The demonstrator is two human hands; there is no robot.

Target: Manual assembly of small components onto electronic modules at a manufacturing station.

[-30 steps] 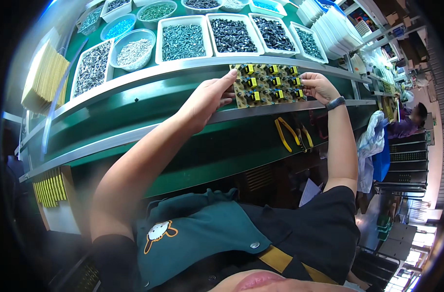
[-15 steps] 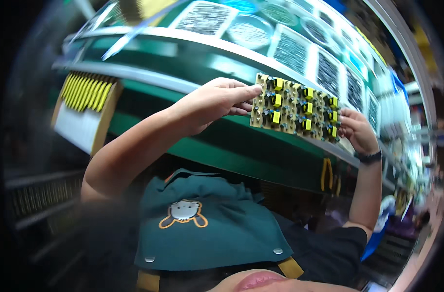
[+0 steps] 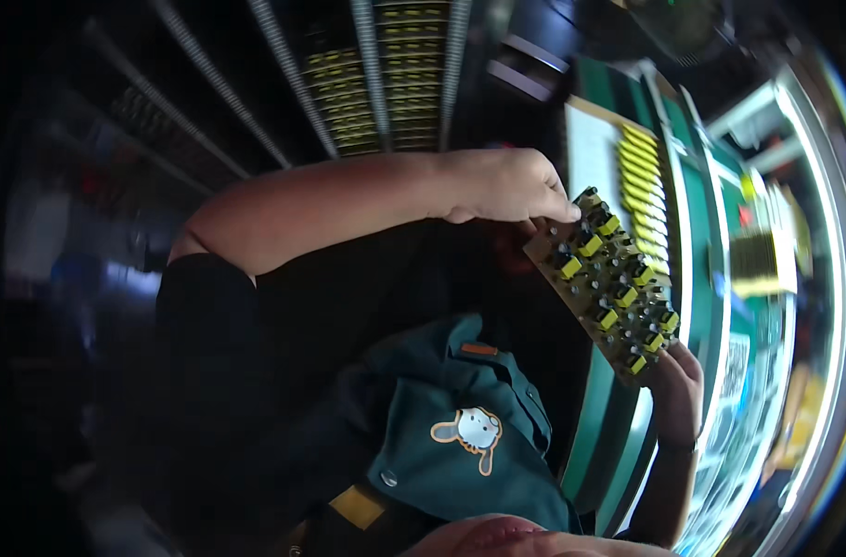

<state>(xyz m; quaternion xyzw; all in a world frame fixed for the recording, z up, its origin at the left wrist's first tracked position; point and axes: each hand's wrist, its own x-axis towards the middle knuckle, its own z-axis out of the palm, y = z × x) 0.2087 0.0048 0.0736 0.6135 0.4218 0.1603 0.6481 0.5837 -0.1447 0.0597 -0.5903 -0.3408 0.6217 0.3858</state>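
Circuit board (image 3: 601, 290) in grip of left hand (image 3: 518, 186) and right hand (image 3: 675, 392), green bench (image 3: 697, 232) alongside, racks (image 3: 369, 74) beyond

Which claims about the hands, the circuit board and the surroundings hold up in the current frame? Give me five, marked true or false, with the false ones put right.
1. The left hand grips the upper end of the circuit board. True.
2. The circuit board's lower end hangs free. False: the right hand holds it there.
3. The blocks on the circuit board are red. False: they are yellow blocks.
4. The dark green apron bears a cartoon-animal motif. True.
5. Both hands wear gloves. False: both are bare.
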